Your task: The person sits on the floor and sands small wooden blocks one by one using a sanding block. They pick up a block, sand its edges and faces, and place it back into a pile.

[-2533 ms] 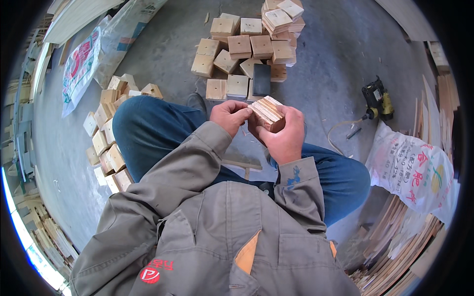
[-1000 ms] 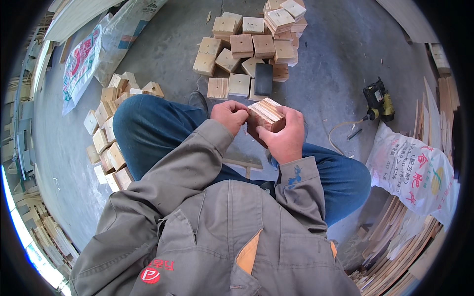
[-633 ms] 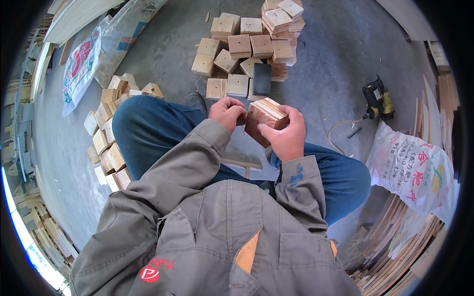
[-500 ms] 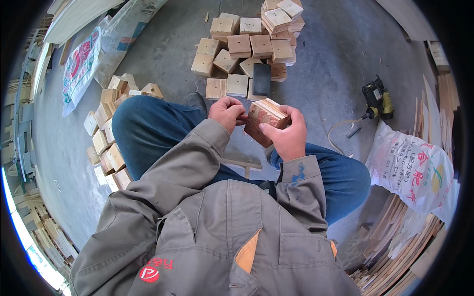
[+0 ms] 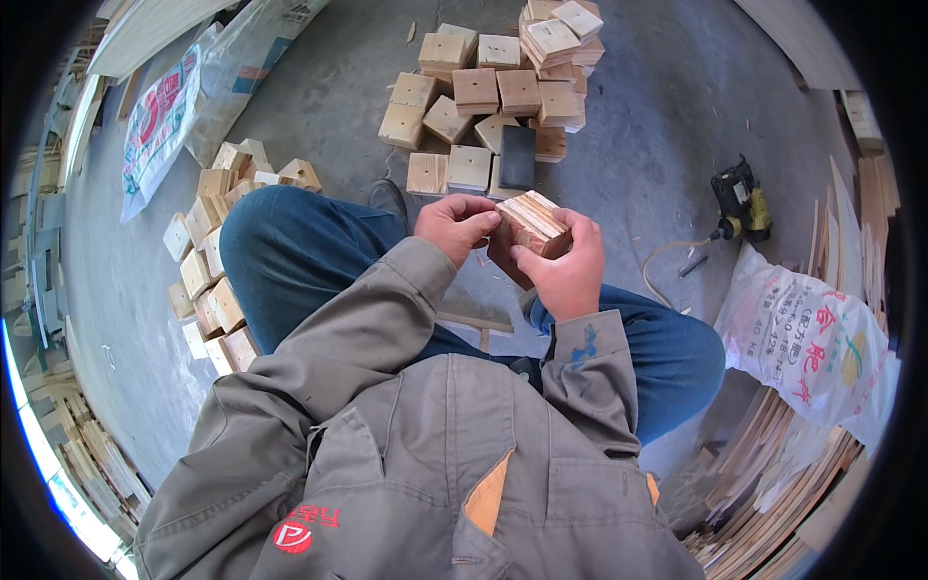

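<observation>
A squarish block of stacked plywood layers (image 5: pixel 530 224) is held up between my knees, its striped edges facing upward. My right hand (image 5: pixel 568 273) grips it from the right, thumb on the near side and fingers round the far side. At the block's left edge, my left hand (image 5: pixel 454 230) is closed, with thumb and forefinger pinched against the upper left corner. Whether anything small sits in that pinch is hidden. Just beyond my hands lies a pile of similar wooden blocks (image 5: pixel 476 90), with a dark rectangular block (image 5: pixel 517 158) at its near side.
More wooden blocks (image 5: pixel 198 274) are heaped left of my knee. On the right floor lies a black and yellow-green nail gun (image 5: pixel 740 201) with a hose. A white woven sack (image 5: pixel 802 333) rests on wood strips (image 5: pixel 783 483); another sack (image 5: pixel 162 126) lies at far left.
My left hand has shifted right and come up against the block's corner. The block is tipped slightly, showing more of its layered edge. Its grip by my right hand is unchanged.
</observation>
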`<act>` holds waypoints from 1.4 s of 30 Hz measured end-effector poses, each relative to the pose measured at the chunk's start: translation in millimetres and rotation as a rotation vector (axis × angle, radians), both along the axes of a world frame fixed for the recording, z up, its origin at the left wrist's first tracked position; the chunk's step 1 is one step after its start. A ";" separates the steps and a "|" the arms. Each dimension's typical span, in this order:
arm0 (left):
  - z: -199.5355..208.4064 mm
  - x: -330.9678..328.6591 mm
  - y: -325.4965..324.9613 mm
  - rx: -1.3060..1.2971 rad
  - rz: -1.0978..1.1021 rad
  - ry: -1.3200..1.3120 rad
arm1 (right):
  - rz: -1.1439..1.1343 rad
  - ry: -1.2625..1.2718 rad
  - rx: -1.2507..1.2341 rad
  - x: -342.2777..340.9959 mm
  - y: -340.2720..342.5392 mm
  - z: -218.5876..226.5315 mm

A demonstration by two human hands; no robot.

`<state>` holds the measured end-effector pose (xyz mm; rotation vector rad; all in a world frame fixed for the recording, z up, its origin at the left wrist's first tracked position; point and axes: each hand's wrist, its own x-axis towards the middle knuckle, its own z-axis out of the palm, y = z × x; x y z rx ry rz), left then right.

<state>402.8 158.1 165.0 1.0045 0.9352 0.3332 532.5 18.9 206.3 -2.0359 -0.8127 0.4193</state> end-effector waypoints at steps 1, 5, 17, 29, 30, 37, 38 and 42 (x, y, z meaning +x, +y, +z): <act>-1.3 -0.6 0.5 0.014 -0.009 0.011 | 0.012 -0.024 0.007 -0.7 0.2 0.2; -1.2 -3.2 3.3 0.037 -0.038 0.061 | 0.054 -0.123 0.030 -2.4 -0.4 -2.3; -1.3 -3.6 5.5 -0.093 0.016 0.003 | 0.143 -0.360 0.115 -4.1 2.5 5.1; -0.4 9.6 -3.6 -0.281 0.206 0.006 | 0.122 -0.469 0.064 -14.3 3.0 7.5; -2.7 9.8 -3.4 -0.281 0.204 0.009 | 0.124 -0.469 0.065 -14.5 2.7 6.3; -8.6 11.0 -4.7 -0.303 0.219 0.085 | 0.135 -0.489 0.040 -19.8 1.9 0.6; -5.6 12.5 -5.4 -0.312 0.226 0.101 | 0.138 -0.495 0.032 -20.5 2.1 0.8; -6.1 12.7 -4.7 -0.340 0.212 0.108 | 0.141 -0.509 0.012 -22.8 1.5 2.7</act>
